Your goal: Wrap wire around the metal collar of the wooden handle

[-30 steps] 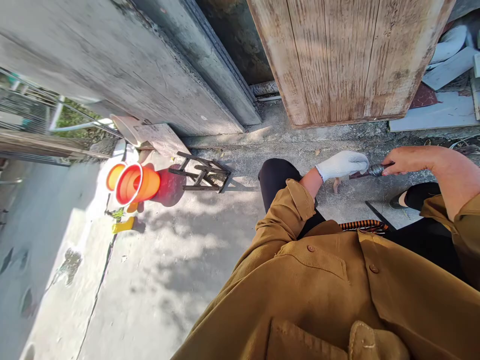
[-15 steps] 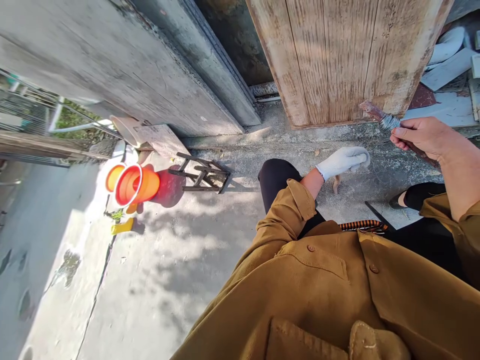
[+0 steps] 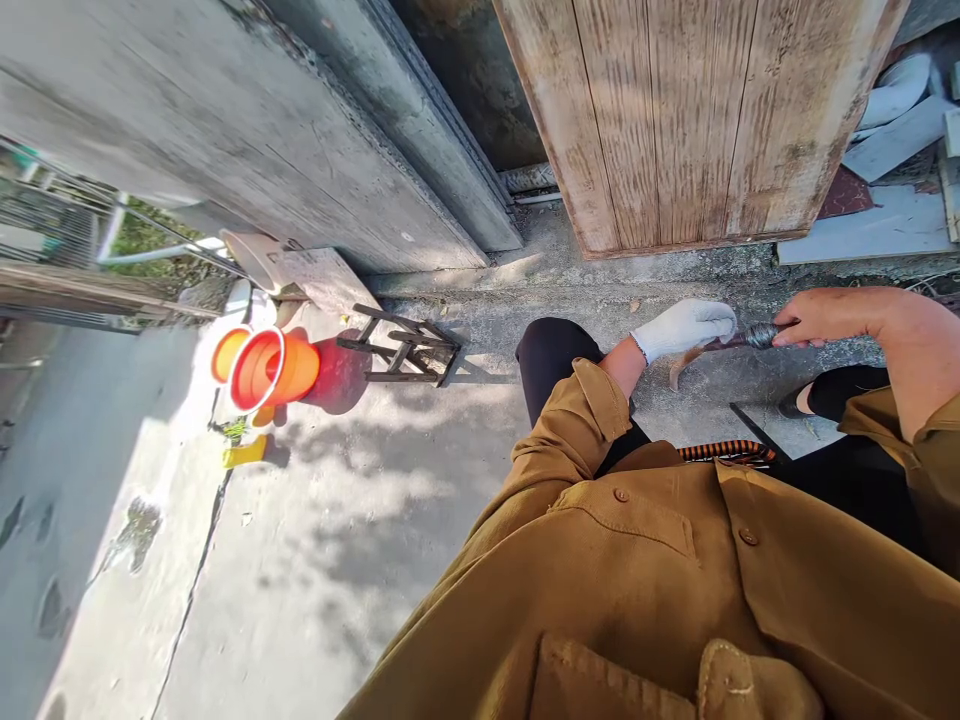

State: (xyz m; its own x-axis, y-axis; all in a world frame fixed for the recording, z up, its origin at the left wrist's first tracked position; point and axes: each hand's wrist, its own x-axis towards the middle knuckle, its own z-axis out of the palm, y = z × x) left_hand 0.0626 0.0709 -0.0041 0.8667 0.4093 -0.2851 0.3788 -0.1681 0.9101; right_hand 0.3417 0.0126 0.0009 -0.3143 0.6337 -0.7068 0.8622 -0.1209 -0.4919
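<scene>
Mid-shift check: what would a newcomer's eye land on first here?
Probably the bright orange buckets, sunlit on the concrete at left. Next, the white-gloved left hand, right of centre, close to the wire-bound tool in the bare right hand. The brown shirt fills much of the lower right.

The glove (image 3: 679, 331) is matt cloth, the wire binding (image 3: 762, 335) metal, the panel (image 3: 679, 120) worn wood.
</scene>
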